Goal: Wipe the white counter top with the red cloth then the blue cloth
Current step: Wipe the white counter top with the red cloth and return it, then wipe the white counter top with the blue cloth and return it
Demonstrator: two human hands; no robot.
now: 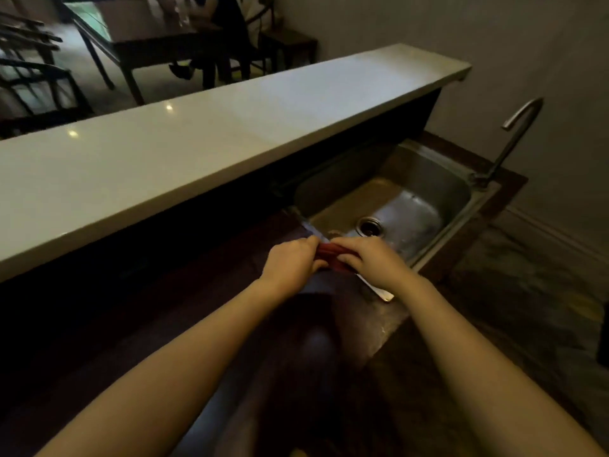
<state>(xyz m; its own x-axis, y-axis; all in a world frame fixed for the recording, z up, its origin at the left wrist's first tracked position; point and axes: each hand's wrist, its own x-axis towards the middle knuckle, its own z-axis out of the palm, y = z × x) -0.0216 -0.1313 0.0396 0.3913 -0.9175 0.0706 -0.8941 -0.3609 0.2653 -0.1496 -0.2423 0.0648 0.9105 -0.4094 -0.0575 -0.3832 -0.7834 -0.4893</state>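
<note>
Your left hand (290, 263) and right hand (372, 257) are both pinching the red cloth (331, 253), bunched between them. Just beyond your grip, the sink (428, 179) is sitting below the white counter top (197, 136).

Sitting sunk in the dark lower worktop (158, 311): a steel sink (425, 179), its round drain (371, 226) showing near the basin's middle. Rising from the sink's far right corner and hooking back over the basin: a curved metal tap (517, 127). Standing beyond, in the dim room: a dark dining table (145, 37) with chairs (36, 90) at left, a seated person (224, 34) partly showing, a plain wall (494, 28) closing the right.
</note>
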